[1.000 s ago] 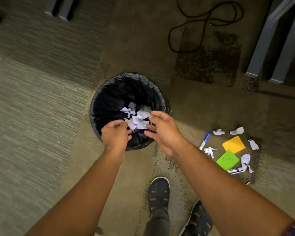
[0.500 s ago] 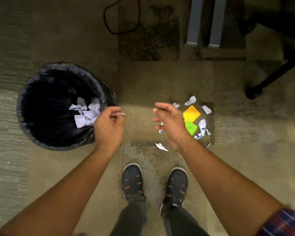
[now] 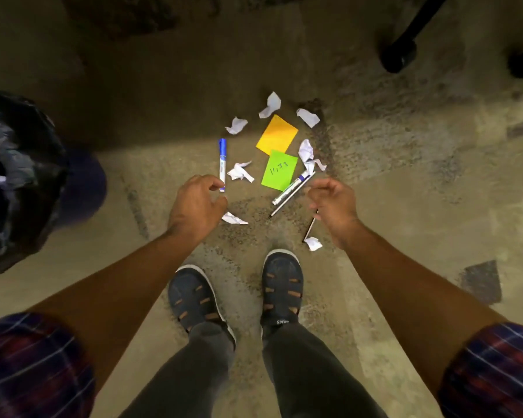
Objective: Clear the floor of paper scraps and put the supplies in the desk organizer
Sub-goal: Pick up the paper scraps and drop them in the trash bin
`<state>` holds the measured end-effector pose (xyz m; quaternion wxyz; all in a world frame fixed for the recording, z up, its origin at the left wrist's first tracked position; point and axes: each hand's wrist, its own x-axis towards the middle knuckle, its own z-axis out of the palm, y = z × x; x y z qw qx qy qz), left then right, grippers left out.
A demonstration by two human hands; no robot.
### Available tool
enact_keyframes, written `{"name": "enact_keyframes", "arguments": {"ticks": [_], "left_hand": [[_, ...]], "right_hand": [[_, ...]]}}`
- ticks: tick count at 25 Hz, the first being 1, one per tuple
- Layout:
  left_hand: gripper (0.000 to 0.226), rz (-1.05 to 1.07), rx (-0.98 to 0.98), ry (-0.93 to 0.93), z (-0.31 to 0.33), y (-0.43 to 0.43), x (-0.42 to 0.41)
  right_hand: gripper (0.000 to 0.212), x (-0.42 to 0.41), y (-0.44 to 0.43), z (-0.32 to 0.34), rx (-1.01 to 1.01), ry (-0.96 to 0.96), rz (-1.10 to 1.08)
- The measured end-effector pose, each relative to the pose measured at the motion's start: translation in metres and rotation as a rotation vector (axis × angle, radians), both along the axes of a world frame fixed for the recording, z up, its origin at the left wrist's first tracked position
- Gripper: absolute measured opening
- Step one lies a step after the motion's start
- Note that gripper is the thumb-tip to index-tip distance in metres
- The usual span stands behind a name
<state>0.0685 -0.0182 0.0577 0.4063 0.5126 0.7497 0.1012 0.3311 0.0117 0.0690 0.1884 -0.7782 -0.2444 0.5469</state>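
Several crumpled white paper scraps (image 3: 239, 171) lie on the carpet around an orange sticky note (image 3: 277, 134) and a green sticky note (image 3: 279, 170). A blue-capped marker (image 3: 222, 161) lies left of them. A second marker (image 3: 291, 188) and a thin pen (image 3: 290, 196) lie beside the green note. Another thin pen (image 3: 310, 227) lies by a scrap (image 3: 313, 243) near my right foot. My left hand (image 3: 195, 205) hovers over the floor, fingers curled, empty, just above a flat scrap (image 3: 233, 219). My right hand (image 3: 332, 203) hangs loosely curled and empty beside the pens.
A black-lined bin (image 3: 15, 176) with white scraps inside stands at the left edge. Black chair wheels (image 3: 398, 55) sit at the top right. My two dark shoes (image 3: 281, 285) stand just below the scattered items. No desk organizer is in view.
My view swung right from the bin to the scattered items. Both hands left the bin after dropping scraps and now hover empty over the markers and paper.
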Motion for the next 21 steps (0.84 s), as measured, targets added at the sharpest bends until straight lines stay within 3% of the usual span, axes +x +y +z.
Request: {"name": "enact_keyframes", "arguments": {"ticks": [6, 10, 12, 17, 21], "left_hand": [[0.026, -0.174, -0.102, 0.051, -0.070, -0.036, 0.016], [0.058, -0.380, -0.075, 0.183, -0.088, -0.040, 0.023], [0.062, -0.439, -0.121, 0.265, -0.101, -0.042, 0.025], [0.021, -0.476, -0.157, 0.303, -0.104, -0.033, 0.032], [0.008, -0.275, -0.112, 0.160, -0.092, -0.030, 0.034]], "right_hand": [[0.021, 0.051, -0.069, -0.077, -0.107, -0.243, 0.217], [0.036, 0.064, -0.098, -0.105, -0.102, -0.473, 0.599], [0.041, 0.064, -0.106, -0.113, -0.117, -0.562, 0.762], [0.028, 0.058, -0.102, -0.118, -0.142, -0.694, 1.032], [0.016, 0.053, -0.088, -0.105, -0.075, -0.568, 0.909]]}}
